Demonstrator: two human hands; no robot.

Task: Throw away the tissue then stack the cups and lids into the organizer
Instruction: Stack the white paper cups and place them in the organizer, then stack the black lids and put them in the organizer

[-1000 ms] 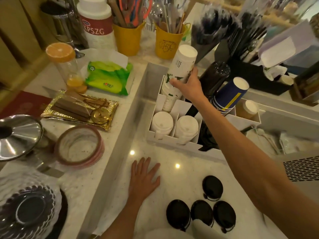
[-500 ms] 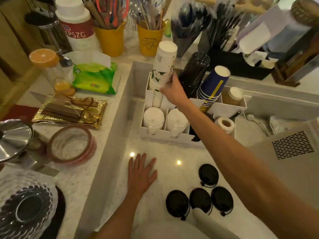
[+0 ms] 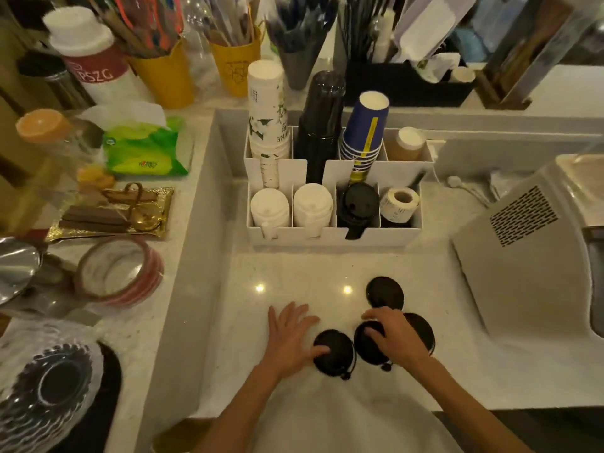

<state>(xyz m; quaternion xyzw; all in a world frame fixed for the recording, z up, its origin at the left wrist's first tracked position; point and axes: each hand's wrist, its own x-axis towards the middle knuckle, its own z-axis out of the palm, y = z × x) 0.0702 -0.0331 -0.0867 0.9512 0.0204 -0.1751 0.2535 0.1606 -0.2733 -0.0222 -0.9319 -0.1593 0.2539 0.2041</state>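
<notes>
Four black lids lay on the white counter (image 3: 294,266) close to the person, and two of them were partly hidden. The right hand (image 3: 397,338) covered most of the middle lid (image 3: 366,346), its fingers curled down over the near rim; whether they had actually pinched the lid or only rested on it could not be told. The right-hand lid (image 3: 423,331) showed only as a dark crescent past the knuckles of that hand. The left hand (image 3: 289,335) lay flat on the counter with its fingers spread wide, holding nothing, the thumb tip touching the top of the left lid (image 3: 333,353). The far lid (image 3: 385,292) sat fully in view just beyond the right fingertips, not touched.

All four lids lay flat with their tops facing up. Small tabs stuck out from the near edges of the left and middle lids, toward the person.

Well beyond both hands stood the white organizer (image 3: 330,235). In its back row, tall stacks leaned slightly: white printed cups (image 3: 268,109) beyond the left hand, then black cups (image 3: 322,122), blue cups (image 3: 366,129) and a short brown cup (image 3: 407,143) beyond the right hand. All stood mouth down, their long axes near upright, and the divider walls hid their lower ends. The front row held two stacks of white lids (image 3: 269,207), a stack of black lids (image 3: 358,204) and a label roll (image 3: 398,202). No loose tissue could be made out near the hands.
</notes>
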